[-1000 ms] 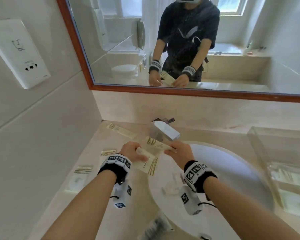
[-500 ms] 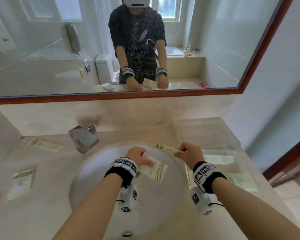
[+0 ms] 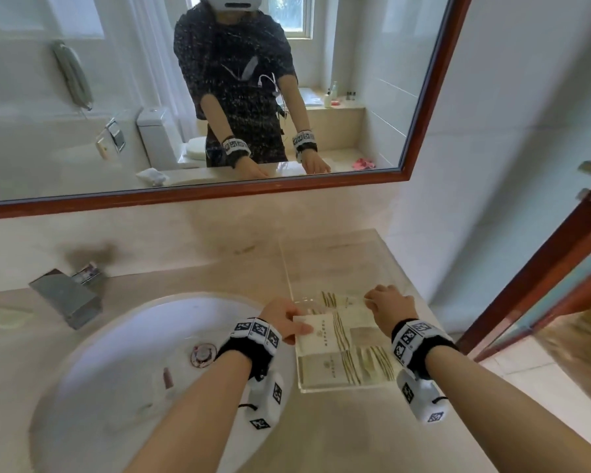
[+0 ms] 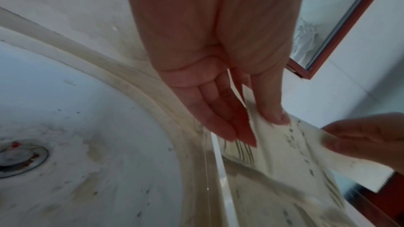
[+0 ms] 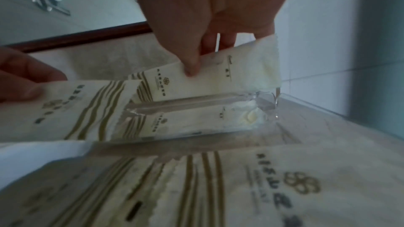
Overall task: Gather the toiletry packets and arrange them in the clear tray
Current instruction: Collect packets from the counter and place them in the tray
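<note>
Cream packets with gold stripes hovered over the clear tray (image 3: 289,268).

Her left hand (image 3: 280,317) pinched a wide packet (image 3: 316,332) at the tray's sink-side edge, while her right hand (image 3: 389,302) gripped a narrow packet (image 5: 218,77) above the tray. More packets (image 3: 342,368) lay flat inside, on the beige desk (image 3: 185,281) beside the white sink (image 3: 116,370).

You face a wood-framed mirror (image 3: 287,186) filling the upper frame, daylight from a window (image 3: 289,15) reflected at its top centre. Below it, a beige stone counter (image 3: 191,268) holds a white basin (image 3: 116,363) at lower left and a chrome faucet (image 3: 65,297). A wooden door frame (image 3: 543,268) slants along the right edge beside pale wall tiles (image 3: 526,114).
</note>
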Motion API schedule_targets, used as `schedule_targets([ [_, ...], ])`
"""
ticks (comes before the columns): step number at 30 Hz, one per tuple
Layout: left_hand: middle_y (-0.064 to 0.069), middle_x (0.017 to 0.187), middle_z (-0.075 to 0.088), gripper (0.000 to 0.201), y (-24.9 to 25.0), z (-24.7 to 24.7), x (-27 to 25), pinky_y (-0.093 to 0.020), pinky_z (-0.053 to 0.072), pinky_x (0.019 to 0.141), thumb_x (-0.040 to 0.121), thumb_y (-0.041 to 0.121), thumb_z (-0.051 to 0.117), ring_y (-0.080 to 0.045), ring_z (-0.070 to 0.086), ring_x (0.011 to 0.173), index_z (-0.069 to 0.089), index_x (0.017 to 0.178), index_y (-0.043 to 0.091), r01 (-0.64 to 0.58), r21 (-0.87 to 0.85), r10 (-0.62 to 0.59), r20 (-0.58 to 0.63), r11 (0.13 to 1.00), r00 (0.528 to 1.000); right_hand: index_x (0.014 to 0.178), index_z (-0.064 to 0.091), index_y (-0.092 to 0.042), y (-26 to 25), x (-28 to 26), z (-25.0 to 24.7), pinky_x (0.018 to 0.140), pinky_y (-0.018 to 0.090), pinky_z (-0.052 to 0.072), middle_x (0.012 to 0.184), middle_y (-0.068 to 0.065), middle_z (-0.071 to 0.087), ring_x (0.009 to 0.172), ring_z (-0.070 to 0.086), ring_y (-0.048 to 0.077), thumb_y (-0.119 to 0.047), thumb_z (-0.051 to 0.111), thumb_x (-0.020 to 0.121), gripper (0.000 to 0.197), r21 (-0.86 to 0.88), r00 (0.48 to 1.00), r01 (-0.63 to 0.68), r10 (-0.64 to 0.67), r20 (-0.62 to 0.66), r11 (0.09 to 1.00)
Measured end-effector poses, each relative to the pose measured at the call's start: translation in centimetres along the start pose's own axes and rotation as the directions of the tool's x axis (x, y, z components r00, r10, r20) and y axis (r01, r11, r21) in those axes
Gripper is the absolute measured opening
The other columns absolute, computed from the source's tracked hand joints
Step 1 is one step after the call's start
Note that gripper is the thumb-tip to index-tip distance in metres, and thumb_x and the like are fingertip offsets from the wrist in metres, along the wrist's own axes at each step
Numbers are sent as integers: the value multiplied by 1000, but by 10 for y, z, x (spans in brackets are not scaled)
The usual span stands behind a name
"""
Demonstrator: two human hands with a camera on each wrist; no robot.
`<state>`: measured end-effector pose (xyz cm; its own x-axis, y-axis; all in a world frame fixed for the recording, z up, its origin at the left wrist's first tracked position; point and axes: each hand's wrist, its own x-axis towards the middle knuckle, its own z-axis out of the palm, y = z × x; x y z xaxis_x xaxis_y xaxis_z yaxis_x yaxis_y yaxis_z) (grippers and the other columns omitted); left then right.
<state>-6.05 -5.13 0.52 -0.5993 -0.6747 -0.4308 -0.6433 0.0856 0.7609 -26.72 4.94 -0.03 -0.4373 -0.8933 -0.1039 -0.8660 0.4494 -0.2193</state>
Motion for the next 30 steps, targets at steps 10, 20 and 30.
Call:
schedule_targets([
  [10,-8,102,66,32,-1,28,2,-30,52,87,76,19,77,-18,60,91,67,105,12,4,252,-7,11,968,1000,123,57,-27,-25,20,19,109,58,18,128,-3,50,131,31,19,-15,41,97,32,-204,974,98,-52,219,974],
  [20,-2,124,64,38,9,32,-2,-31,48,96,81,28,72,-22,61,113,65,116,17,-59,601,8,88,797,996,114,63,-28,-36,30,22,104,50,26,119,-7,58,121,43,16,-17,48,92,28,-296,991,39,0,132,955],
  [30,2,124,60,32,11,32,0,-41,40,104,85,32,65,-20,52,119,64,116,23,-170,636,175,56,753,983,112,63,-27,-28,26,20,99,42,32,117,-5,58,114,52,18,-29,50,93,22,-171,995,96,-88,52,981],
])
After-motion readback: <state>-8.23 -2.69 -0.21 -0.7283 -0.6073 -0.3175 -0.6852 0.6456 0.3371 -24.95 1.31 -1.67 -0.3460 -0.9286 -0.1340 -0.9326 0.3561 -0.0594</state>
